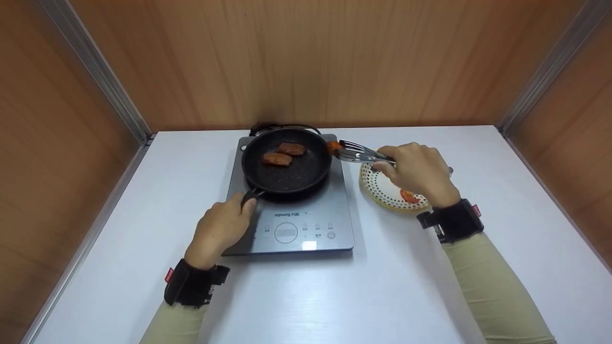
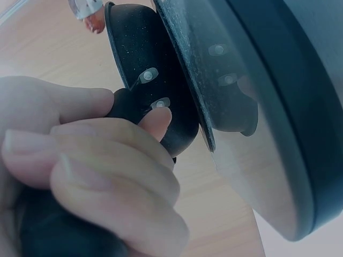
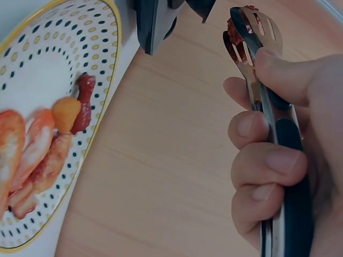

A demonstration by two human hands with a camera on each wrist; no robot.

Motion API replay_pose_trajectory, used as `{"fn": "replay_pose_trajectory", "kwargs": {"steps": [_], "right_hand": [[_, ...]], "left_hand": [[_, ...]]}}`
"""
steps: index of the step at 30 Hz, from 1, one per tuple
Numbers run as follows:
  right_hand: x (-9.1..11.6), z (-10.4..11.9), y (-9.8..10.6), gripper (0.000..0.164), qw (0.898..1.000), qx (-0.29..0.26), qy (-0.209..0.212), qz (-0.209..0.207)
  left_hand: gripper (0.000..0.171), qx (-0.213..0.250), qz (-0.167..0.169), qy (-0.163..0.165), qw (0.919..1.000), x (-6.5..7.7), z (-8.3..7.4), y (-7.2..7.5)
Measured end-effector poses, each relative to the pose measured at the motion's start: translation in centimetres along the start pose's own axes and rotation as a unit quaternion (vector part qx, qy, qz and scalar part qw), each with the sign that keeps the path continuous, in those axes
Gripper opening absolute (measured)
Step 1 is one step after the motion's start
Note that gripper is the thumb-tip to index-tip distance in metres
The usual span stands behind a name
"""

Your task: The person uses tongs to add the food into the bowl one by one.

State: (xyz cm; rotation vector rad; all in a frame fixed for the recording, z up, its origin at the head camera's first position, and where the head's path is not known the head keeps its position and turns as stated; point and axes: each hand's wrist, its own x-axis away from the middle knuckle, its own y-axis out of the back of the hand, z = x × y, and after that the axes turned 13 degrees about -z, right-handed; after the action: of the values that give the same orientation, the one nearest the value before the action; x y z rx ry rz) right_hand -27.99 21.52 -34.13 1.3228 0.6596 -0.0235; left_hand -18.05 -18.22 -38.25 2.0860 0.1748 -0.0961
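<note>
My left hand (image 1: 220, 227) grips the handle of a black frying pan (image 1: 299, 179) that sits on an induction cooker (image 1: 337, 210). Two reddish-brown pieces of meat (image 1: 277, 159) lie inside it. To the right, my right hand (image 1: 416, 167) squeezes metal tongs (image 1: 361, 154) with dark grips. Between the tong tips is a reddish food piece (image 1: 334, 147), by the pan's right rim. Below that hand stands a dotted plate (image 1: 375, 191) with a yellow edge, partly hidden. In the right wrist view, several food pieces (image 3: 35, 144) lie on it.
A black cord (image 1: 287, 126) runs behind the pan at the cooker's back edge. Wood-grain panels (image 1: 311, 62) enclose the white table (image 1: 191, 177) at the back and both sides. The cooker's control panel (image 1: 287, 233) faces the front.
</note>
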Motion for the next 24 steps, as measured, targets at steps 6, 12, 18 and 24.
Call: {"fn": "replay_pose_trajectory", "kwargs": {"steps": [6, 12, 18, 24], "right_hand": [[-1.6, 1.6, -0.6, 0.029, 0.999, 0.011, 0.036, -0.022], [-3.3, 3.3, -1.4, 0.026, 0.997, 0.019, 0.067, -0.041], [-4.5, 5.0, -2.7, 0.023, 0.997, 0.035, 0.07, -0.028], [-5.3, 6.3, -3.7, 0.023, 0.995, 0.058, 0.077, -0.019]], "left_hand": [[0.04, 0.002, 0.001, 0.002, 1.0, 0.1, 0.1, -0.1], [0.04, -0.003, -0.003, -0.003, 1.0, 0.0, 0.1, -0.1], [0.036, 0.0, -0.001, 0.0, 1.0, 0.1, 0.2, 0.0], [0.038, 0.0, -0.006, -0.002, 1.0, 0.0, 0.1, -0.2]]}}
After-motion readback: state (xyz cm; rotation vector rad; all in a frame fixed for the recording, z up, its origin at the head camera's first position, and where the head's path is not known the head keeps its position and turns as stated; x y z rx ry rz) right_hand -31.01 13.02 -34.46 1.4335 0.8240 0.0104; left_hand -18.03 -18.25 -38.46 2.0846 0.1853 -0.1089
